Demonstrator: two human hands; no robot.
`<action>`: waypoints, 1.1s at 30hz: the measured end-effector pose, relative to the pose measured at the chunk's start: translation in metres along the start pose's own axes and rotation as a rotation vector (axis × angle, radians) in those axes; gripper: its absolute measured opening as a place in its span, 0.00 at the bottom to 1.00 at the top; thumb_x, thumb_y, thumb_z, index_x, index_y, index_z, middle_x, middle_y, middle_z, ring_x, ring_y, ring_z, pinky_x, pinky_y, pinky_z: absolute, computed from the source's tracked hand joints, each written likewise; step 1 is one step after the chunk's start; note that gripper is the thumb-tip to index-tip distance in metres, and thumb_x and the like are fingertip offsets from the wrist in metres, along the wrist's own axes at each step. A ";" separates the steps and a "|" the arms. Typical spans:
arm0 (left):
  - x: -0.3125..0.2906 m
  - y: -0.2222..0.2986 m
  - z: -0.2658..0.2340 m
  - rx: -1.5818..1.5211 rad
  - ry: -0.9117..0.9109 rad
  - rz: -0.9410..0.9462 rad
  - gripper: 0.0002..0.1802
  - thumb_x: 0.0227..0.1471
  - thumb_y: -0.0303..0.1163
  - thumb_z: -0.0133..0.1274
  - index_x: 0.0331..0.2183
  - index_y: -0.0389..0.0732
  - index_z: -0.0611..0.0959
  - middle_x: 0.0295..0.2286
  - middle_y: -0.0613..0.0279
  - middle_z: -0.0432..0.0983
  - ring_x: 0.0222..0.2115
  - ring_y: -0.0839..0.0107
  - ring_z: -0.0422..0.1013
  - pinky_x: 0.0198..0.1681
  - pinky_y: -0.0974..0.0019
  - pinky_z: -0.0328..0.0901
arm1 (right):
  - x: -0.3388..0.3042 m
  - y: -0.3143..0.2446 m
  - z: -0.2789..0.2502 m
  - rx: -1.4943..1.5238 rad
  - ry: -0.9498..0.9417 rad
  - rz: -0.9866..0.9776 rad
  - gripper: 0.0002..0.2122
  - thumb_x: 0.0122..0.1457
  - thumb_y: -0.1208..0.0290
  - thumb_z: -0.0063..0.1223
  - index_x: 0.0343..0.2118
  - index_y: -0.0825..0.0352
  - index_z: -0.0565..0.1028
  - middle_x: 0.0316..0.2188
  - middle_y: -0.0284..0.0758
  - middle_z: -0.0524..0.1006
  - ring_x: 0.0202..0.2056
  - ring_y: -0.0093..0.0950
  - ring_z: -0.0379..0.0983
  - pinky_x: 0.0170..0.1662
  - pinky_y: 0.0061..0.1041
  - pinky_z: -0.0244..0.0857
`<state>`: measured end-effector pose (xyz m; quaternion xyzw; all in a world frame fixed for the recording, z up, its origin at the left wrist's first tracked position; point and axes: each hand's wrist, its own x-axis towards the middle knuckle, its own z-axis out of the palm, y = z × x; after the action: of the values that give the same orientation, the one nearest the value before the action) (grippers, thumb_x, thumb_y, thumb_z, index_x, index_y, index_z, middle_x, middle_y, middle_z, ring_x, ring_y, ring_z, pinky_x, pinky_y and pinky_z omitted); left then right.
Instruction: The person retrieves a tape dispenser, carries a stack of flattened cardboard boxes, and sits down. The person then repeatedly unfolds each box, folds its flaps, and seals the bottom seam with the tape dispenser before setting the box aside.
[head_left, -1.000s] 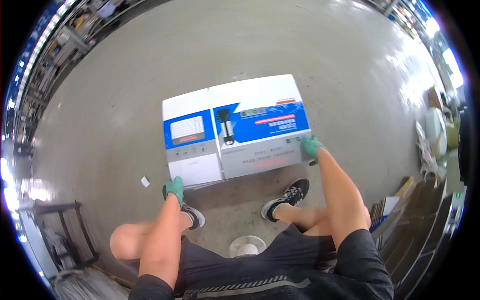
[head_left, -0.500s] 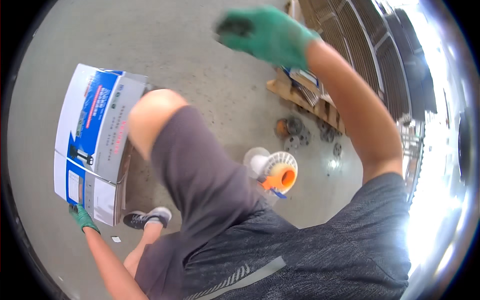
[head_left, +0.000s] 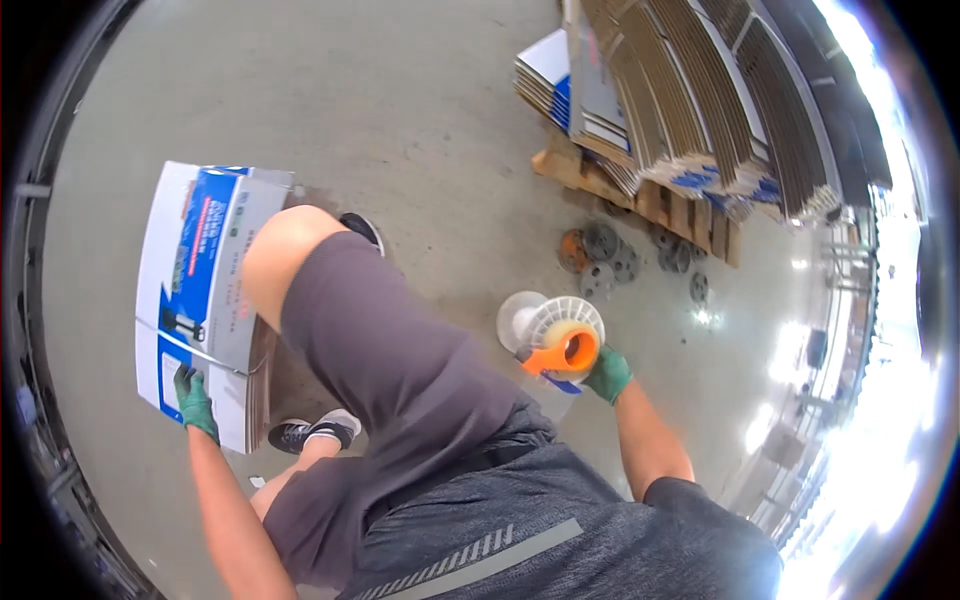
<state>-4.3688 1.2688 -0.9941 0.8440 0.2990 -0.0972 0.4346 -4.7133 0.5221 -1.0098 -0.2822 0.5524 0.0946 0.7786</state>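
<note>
Carton stack (head_left: 215,290) lies face up on the floor (head_left: 430,150) to the person's left, long axis running up the view, lettering sideways. Left hand (head_left: 196,402), fingers loosely spread, lies over its near end, without visible grip. Right hand (head_left: 608,375) is at the tape dispenser (head_left: 548,360); its grip cannot be told.

Warehouse or factory packing area, by look of it. Broad grey concrete-like floor (head_left: 420,100), scuffed. Half past one: flattened cartons (head_left: 690,90) stacked on wooden pallet (head_left: 562,168). Nine o'clock: strapped cardboard bundle (head_left: 262,215). Two o'clock: loose grey discs (head_left: 601,240). Near centre, toward four: orange tape dispenser (head_left: 548,360). Three o'clock rim: metal racking (head_left: 850,248), part washed out.
</note>
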 end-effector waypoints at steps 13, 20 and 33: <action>-0.062 -0.001 0.012 -0.150 -0.012 -0.229 0.25 0.56 0.40 0.51 0.55 0.55 0.69 0.53 0.68 0.66 0.54 0.66 0.60 0.51 0.43 0.59 | 0.130 -0.095 0.196 -0.058 -0.290 -0.116 0.18 0.62 0.69 0.38 0.54 0.69 0.69 0.52 0.42 0.72 0.53 0.41 0.69 0.57 0.50 0.63; -0.053 0.004 0.029 -0.349 0.028 -0.316 0.24 0.55 0.37 0.51 0.54 0.52 0.70 0.49 0.67 0.67 0.49 0.67 0.62 0.49 0.45 0.62 | 0.179 -0.152 0.317 -0.126 -0.381 -0.073 0.20 0.64 0.69 0.34 0.57 0.71 0.64 0.55 0.46 0.69 0.55 0.44 0.67 0.59 0.50 0.62; 0.040 -0.008 0.087 0.402 0.312 -0.186 0.40 0.46 0.55 0.56 0.51 0.33 0.73 0.48 0.40 0.73 0.50 0.46 0.69 0.53 0.49 0.63 | 0.121 -0.127 0.437 -1.790 -0.222 -1.473 0.17 0.59 0.74 0.50 0.52 0.69 0.68 0.44 0.37 0.73 0.40 0.28 0.71 0.48 0.25 0.65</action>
<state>-4.3332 1.2203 -1.0686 0.8869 0.4135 -0.0630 0.1961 -4.2573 0.6357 -0.9769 -0.9740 -0.0805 0.0000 0.2118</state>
